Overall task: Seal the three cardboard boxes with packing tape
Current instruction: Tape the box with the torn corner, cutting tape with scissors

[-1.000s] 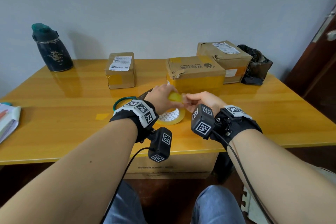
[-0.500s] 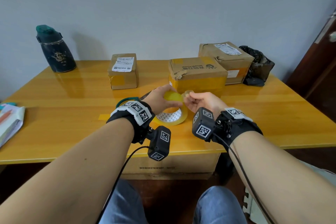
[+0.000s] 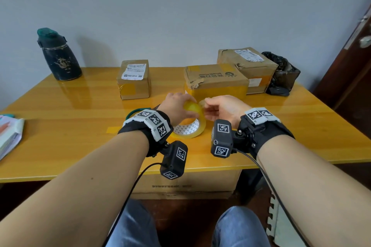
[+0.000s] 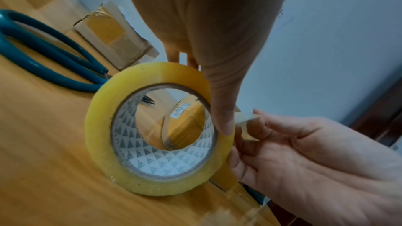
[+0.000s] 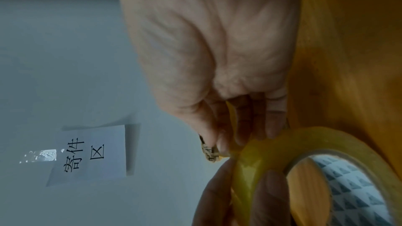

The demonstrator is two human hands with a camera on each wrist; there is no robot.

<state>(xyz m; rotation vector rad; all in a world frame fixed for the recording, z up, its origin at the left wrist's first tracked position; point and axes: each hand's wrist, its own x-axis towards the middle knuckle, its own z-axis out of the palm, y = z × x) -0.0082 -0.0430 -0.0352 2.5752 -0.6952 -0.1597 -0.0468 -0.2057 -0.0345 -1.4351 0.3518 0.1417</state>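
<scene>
- Yellowish packing tape roll stands on edge on the wooden worktop, just in front of the middle cardboard box.
- Our left hand grips the roll's top, thumb on its near face, fingers behind.
- Our right hand pinches the loose tape end between thumb and fingers, beside the roll.
- Two more boxes sit further back: a small one left, a larger one right.
- Teal-handled scissors lie by the roll.
</scene>
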